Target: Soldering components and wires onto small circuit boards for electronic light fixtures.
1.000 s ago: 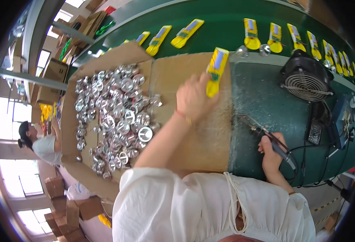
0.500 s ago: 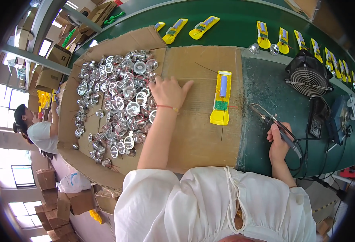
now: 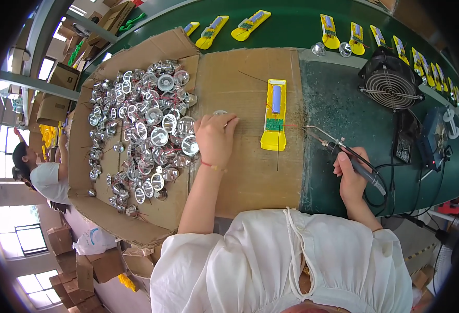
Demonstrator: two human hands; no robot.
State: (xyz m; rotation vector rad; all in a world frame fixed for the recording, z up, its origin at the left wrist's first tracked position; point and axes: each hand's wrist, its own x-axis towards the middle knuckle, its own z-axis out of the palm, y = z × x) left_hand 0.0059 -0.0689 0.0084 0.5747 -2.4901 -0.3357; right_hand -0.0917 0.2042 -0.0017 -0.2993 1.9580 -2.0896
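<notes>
My left hand [image 3: 215, 140] is closed, fingertips pinched on a shiny reflector cup [image 3: 220, 112] that mostly hides behind the fingers. It hovers over the cardboard just right of a heap of similar silver reflectors [image 3: 151, 115]. In my right hand [image 3: 353, 176] is a soldering iron [image 3: 371, 179], its tip pointing left, close to a red wire. That wire sticks out from a green circuit board [image 3: 274, 124] in a yellow flashlight housing [image 3: 273, 142]. The housing lies on the cardboard with a purple battery [image 3: 277, 99] and loose black wires. Neither hand touches it.
A cardboard tray [image 3: 135, 229] encloses the heap at left. A black fan [image 3: 391, 86] and a blue soldering station [image 3: 432, 138] stand at right, with cables. More yellow housings [image 3: 212, 32] line the green far surface. Another person [image 3: 52, 180] is at far left.
My left hand has come away from the heap, rightward and toward me, now with a reflector cup in its fingers. The soldering iron's tip has moved slightly left toward the housing. The view has shifted a little.
</notes>
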